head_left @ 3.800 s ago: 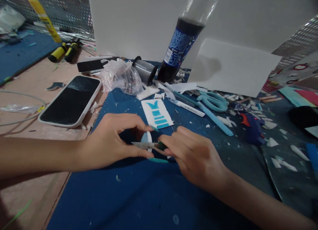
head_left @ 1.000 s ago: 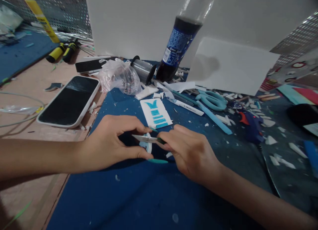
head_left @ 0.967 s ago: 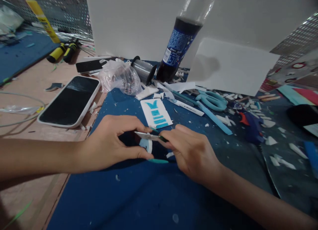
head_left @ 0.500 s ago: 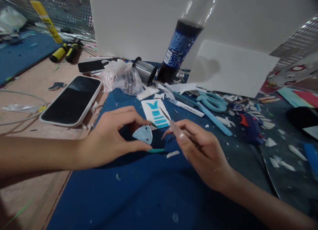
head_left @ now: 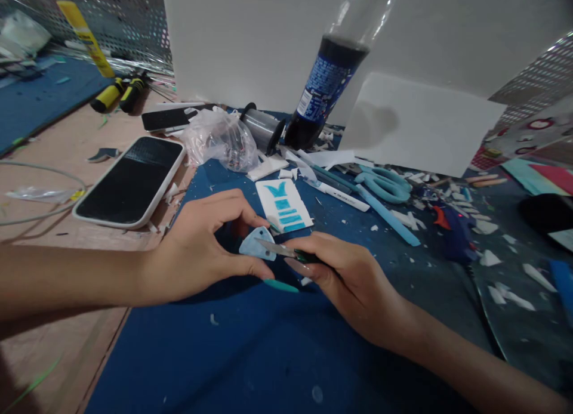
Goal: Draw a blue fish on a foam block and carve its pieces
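Head view, left hand: the left hand [head_left: 203, 238] is curved into a partly spread C, thumb below and fingers above, gripping a light-blue piece [head_left: 251, 244] by its edges.
Right hand: the right hand [head_left: 353, 277] is closed round the dark handle of a small knife [head_left: 275, 248].
Light-blue piece: between the two hands, above the dark-blue mat [head_left: 215, 360]; roughly triangular, its narrow corner towards the left palm, its broad curved side towards the right hand; two dark round spots show near that side.
Knife: long axis nearly level, running from the right hand leftwards and slightly away; the blade tip overlaps the face of the light-blue piece, but whether it touches cannot be told.
Bottle: a clear bottle [head_left: 329, 80], part-filled with dark liquid, leans rightwards in view behind the mat's clutter.
Bag: a translucent plastic bag [head_left: 219, 138] holds small items too blurred to name, just beside a grey spool [head_left: 262, 127].
Lettering: a barcode panel and fine, illegible print on the bottle's blue label; small dark print on the white pen [head_left: 344, 196], also unreadable; blurred marks on the yellow tube [head_left: 85, 38].
Card: a white card [head_left: 285, 190] with blue bars and a notched shape lies flat just beyond the hands.
Phone: a white-edged phone [head_left: 129, 181] lies left of the mat, screen up and dark.
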{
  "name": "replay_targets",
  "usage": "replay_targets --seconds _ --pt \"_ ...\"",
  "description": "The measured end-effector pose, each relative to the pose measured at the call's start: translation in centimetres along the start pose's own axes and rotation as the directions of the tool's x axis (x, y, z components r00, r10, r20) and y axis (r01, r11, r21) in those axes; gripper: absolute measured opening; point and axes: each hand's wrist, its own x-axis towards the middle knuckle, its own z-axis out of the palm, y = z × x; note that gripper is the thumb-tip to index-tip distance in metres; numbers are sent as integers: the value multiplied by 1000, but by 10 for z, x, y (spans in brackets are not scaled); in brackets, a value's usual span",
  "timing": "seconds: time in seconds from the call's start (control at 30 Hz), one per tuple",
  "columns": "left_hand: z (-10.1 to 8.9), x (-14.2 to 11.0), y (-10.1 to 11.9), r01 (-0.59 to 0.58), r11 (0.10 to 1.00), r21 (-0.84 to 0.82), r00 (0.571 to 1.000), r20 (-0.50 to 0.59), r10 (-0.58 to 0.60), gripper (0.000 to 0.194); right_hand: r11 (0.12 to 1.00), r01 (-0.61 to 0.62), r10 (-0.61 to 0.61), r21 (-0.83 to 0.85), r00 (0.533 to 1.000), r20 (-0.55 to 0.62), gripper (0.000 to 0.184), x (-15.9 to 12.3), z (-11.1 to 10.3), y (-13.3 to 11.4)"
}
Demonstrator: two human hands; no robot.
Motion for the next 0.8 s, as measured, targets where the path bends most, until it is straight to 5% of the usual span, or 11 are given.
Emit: replay_targets --seconds 0.2,0.47,0.8 --pt "1 -1 -1 -45 998 33 999 22 45 32 995 20 -19 96 1000 -2 34 -2 -3 -4" --pt "1 -1 -2 -17 1000 -15 999 29 18 30 938 123 -172 -325 977 -125 32 -1 4 6" --pt "1 0 1 97 994 -55 995 33 -95 25 898 149 -166 -414 986 -5 32 0 -1 1"
